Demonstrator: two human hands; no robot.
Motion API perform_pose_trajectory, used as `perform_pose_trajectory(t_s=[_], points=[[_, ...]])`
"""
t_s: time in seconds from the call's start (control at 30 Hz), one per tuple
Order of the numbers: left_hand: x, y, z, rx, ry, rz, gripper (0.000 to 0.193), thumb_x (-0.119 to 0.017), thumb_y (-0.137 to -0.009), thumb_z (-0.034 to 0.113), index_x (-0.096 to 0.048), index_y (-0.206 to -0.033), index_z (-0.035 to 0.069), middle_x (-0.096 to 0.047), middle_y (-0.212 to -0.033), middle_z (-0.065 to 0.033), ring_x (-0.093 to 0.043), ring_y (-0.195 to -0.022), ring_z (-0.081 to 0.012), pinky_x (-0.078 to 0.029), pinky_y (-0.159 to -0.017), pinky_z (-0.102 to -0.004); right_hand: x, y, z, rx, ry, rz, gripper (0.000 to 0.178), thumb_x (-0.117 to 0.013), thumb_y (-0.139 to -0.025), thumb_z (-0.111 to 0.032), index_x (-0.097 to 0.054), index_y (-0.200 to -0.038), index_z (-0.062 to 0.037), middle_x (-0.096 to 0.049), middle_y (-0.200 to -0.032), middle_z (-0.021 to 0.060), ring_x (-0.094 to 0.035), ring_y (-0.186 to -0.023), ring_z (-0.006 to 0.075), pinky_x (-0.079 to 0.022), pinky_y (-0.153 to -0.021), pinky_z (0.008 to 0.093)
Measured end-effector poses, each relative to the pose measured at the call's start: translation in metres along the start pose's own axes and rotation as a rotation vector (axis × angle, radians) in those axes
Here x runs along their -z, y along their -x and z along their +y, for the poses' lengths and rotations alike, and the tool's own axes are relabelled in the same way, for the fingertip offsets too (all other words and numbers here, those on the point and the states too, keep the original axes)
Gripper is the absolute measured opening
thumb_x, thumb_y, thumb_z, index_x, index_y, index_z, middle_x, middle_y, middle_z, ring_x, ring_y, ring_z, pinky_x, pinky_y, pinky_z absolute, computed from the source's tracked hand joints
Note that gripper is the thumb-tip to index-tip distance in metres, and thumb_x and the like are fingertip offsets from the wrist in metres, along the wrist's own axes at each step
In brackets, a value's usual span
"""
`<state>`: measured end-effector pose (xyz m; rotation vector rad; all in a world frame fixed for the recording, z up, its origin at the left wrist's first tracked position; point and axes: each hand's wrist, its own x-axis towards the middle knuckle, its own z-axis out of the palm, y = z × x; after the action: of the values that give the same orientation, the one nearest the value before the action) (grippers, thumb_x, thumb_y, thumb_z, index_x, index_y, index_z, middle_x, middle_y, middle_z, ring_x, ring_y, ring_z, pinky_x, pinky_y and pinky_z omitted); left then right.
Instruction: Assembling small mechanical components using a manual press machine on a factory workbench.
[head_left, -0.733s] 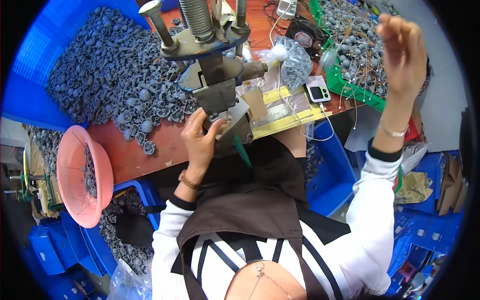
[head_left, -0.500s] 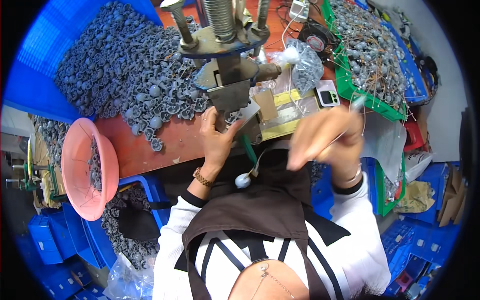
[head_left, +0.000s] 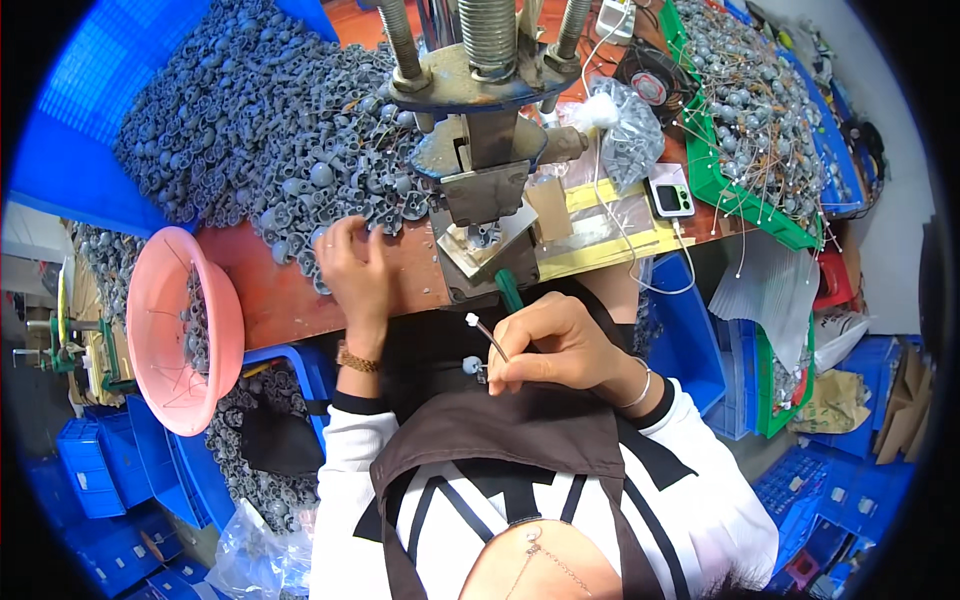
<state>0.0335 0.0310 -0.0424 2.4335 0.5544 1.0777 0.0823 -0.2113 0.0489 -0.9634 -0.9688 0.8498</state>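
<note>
My left hand (head_left: 355,268) is raised at the near edge of the pile of grey plastic parts (head_left: 335,170), fingers apart, with nothing visible in it. In front of the press, my right hand (head_left: 560,345) pinches a thin dark wire lead (head_left: 492,340) with a small white connector (head_left: 472,320) at its end. A small grey ball-shaped part (head_left: 472,366) shows just left of those fingertips, over the dark apron; whether it joins the lead I cannot tell. Under the head of the press (head_left: 485,190), a grey part (head_left: 484,237) sits on the metal fixture (head_left: 465,258).
On the left stands a pink basin (head_left: 228,340) with some grey parts and wires. A green tray (head_left: 712,175) full of wired grey pieces lies at the right. Near it are a phone (head_left: 670,192) with a white cable, a small fan (head_left: 645,80) and a plastic bag (head_left: 630,140).
My left hand has left the press fixture and moved left to the pile. My right hand has come down and left from beside the green tray to in front of the press.
</note>
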Motion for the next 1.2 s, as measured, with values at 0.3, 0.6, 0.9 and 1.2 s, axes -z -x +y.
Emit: perform_pose_trajectory(t_s=[0.3, 0.6, 0.9, 1.2], points=[[-0.005, -0.003, -0.021, -0.132, -0.371, -0.148, 0.018, -0.070, -0.076, 0.013, -0.063, -0.092, 0.007, -0.064, -0.087, -0.0060, -0.055, -0.087, -0.0249, -0.040, -0.078, -0.0365, -0.002, -0.002, 0.040, -0.137, 0.038, 0.279, 0.022, -0.059, -0.091, -0.012, -0.059, -0.073, 0.0000, -0.059, -0.067, 0.0023, -0.054, -0.059, 0.0089, -0.041, -0.055, 0.0213], [0.020, 0.016, 0.005, 0.470, 0.924, -0.217, 0.023, -0.067, -0.080, -0.007, -0.062, -0.101, -0.001, -0.061, -0.099, -0.0013, -0.058, -0.085, -0.0057, -0.047, -0.074, -0.0184, -0.005, -0.032, 0.065, -0.165, 0.501, 0.490, 0.025, -0.064, -0.088, -0.018, -0.061, -0.071, 0.0000, -0.051, -0.054, -0.0036, -0.042, -0.049, 0.0016, -0.032, -0.045, 0.0216], [0.041, 0.014, 0.020, 0.416, 1.123, -0.344, 0.028, -0.066, -0.079, -0.009, -0.062, -0.105, -0.001, -0.063, -0.107, -0.0081, -0.061, -0.096, -0.0117, -0.050, -0.085, -0.0242, -0.001, -0.038, 0.067, -0.151, 0.521, 0.456, 0.025, -0.065, -0.087, -0.016, -0.059, -0.068, 0.0001, -0.046, -0.052, -0.0041, -0.037, -0.050, 0.0016, -0.029, -0.045, 0.0232], [0.053, 0.013, 0.038, 0.247, 1.042, -0.484, 0.024, -0.063, -0.080, -0.007, -0.067, -0.103, -0.002, -0.068, -0.105, -0.0113, -0.062, -0.093, -0.0177, -0.049, -0.082, -0.0284, -0.003, -0.039, 0.064, -0.280, 0.214, 0.408, 0.022, -0.058, -0.092, -0.017, -0.064, -0.080, -0.0004, -0.060, -0.062, 0.0025, -0.047, -0.048, 0.0035, -0.033, -0.043, 0.0198]])
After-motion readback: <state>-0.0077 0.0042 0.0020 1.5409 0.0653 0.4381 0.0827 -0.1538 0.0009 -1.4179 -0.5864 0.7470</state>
